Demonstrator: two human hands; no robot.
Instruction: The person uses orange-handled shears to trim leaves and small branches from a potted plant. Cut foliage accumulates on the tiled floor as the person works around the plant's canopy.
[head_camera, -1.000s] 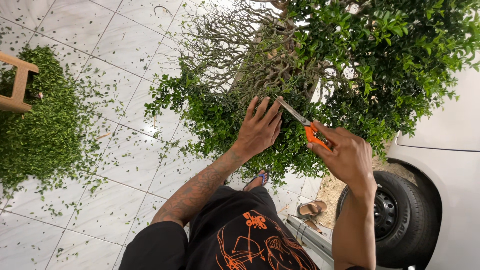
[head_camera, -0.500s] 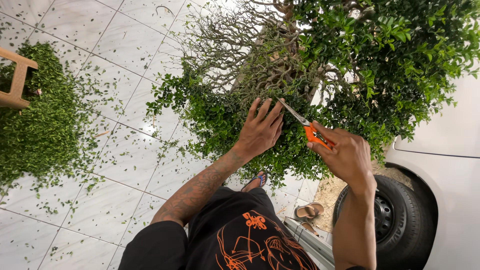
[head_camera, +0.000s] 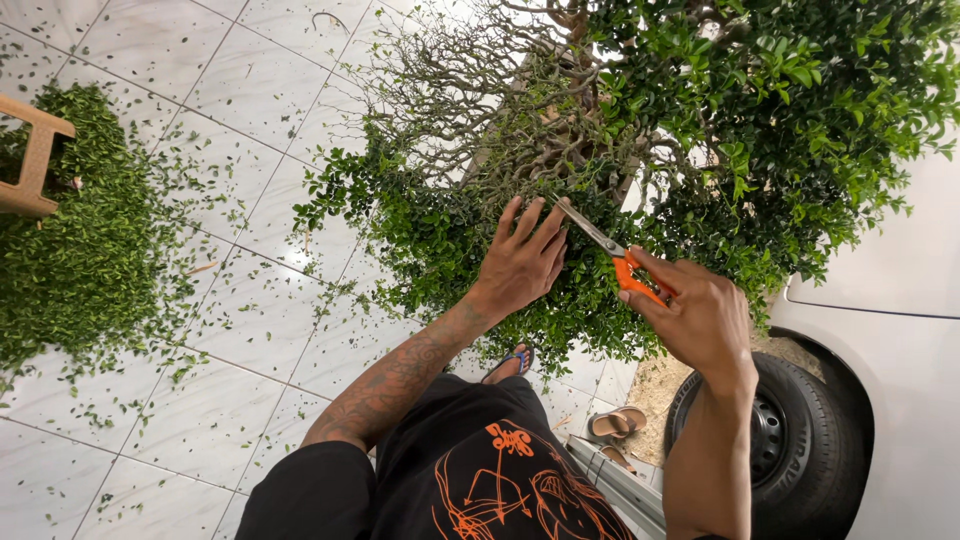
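A small bushy tree (head_camera: 640, 130) with dense green leaves and bare grey twigs fills the upper middle. My left hand (head_camera: 522, 262) lies flat on its lower foliage with fingers spread, holding nothing. My right hand (head_camera: 695, 312) grips orange-handled scissors (head_camera: 612, 252), whose metal blades point up-left into the twigs just beside my left fingertips. The blade tips are partly lost among the branches.
A heap of cut green leaves (head_camera: 75, 235) covers the white tiled floor at left, beside a wooden stool leg (head_camera: 35, 160). A white car's body and wheel (head_camera: 785, 440) stand at lower right. Sandals (head_camera: 620, 423) lie near the wheel.
Both hands have stayed nearly where they were on the foliage; the scissors remain at the same twigs. The view has shifted slightly.
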